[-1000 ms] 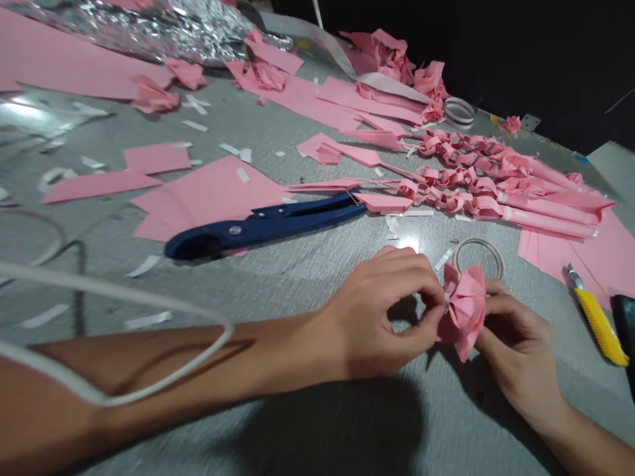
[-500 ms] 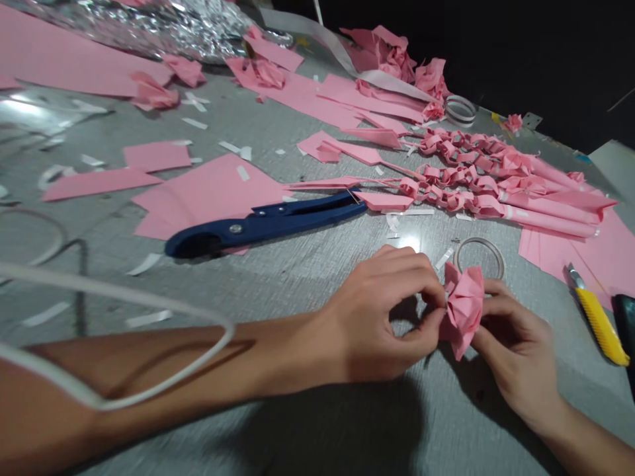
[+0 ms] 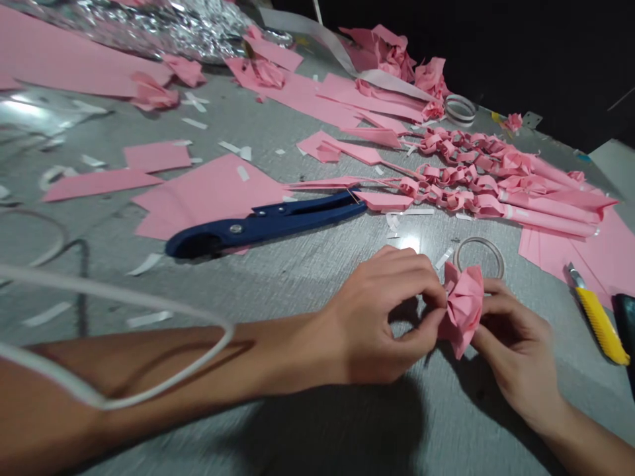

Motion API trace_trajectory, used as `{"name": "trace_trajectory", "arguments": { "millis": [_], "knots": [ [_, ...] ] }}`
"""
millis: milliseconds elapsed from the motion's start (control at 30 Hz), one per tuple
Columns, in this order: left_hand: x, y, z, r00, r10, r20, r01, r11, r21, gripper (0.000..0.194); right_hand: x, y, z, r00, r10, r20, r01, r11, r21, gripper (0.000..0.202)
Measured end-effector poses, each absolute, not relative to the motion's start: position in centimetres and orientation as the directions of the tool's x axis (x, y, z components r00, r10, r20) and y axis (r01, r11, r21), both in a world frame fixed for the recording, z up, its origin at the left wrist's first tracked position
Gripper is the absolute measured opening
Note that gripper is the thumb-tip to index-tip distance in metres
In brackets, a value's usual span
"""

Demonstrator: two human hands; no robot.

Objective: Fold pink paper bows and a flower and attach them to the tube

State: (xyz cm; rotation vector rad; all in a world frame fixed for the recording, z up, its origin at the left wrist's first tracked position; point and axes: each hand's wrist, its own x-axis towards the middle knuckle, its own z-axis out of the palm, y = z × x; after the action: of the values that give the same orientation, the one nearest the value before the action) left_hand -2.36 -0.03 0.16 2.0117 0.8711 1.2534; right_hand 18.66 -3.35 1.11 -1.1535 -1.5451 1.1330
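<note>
A folded pink paper flower [image 3: 465, 309] is held just above the grey table [image 3: 317, 281], between my two hands. My left hand [image 3: 384, 314] pinches the flower's left edge with thumb and forefinger. On the other side, my right hand [image 3: 518, 354] grips it with the fingertips, partly hidden behind the paper. A roll of clear tape [image 3: 479, 258] lies flat just beyond the flower. White cable [image 3: 163, 297] loops across my left forearm.
Blue-handled scissors [image 3: 262, 221] lie beside pink paper sheets [image 3: 208, 192]. Pink paper chains [image 3: 456, 185] stretch toward the back right. A yellow cutter [image 3: 600, 324] sits at the right, near a dark object [image 3: 625, 314]. Crinkled silver foil [image 3: 198, 30] is at the back left.
</note>
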Motion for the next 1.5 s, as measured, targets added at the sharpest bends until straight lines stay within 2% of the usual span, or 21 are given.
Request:
{"name": "trace_trajectory", "arguments": {
  "millis": [667, 800, 1233, 1367, 1500],
  "knots": [
    [-2.3, 0.07, 0.42, 0.325, 0.754, 0.571, 0.189, -0.643, 0.742, 0.013, 18.74, -3.39, 0.97, -0.189, 0.975, 0.116, 0.166, 0.148, -0.975, 0.009],
    [-2.49, 0.08, 0.7, 0.363, 0.757, 0.543, 0.214, -0.635, 0.743, 0.012, 18.7, -3.4, 1.04, -0.185, 0.977, 0.105, 0.159, 0.135, -0.978, 0.011],
    [-2.5, 0.12, 0.67, 0.377, 0.72, 0.583, 0.278, -0.688, 0.67, 0.015, 18.59, -3.34, 1.09, -0.169, 0.981, 0.1, 0.166, 0.128, -0.978, 0.012],
    [-2.22, -0.16, 0.57, 0.351, 0.703, 0.619, 0.36, -0.711, 0.604, 0.017, 18.44, -3.67, 1.01, -0.157, 0.978, 0.141, 0.19, 0.17, -0.967, 0.015],
    [-2.08, -0.32, 0.65, 0.348, 0.704, 0.619, 0.366, -0.71, 0.602, 0.017, 18.37, -4.05, 0.8, -0.134, 0.966, 0.22, 0.277, 0.25, -0.928, 0.022]
  ]
}}
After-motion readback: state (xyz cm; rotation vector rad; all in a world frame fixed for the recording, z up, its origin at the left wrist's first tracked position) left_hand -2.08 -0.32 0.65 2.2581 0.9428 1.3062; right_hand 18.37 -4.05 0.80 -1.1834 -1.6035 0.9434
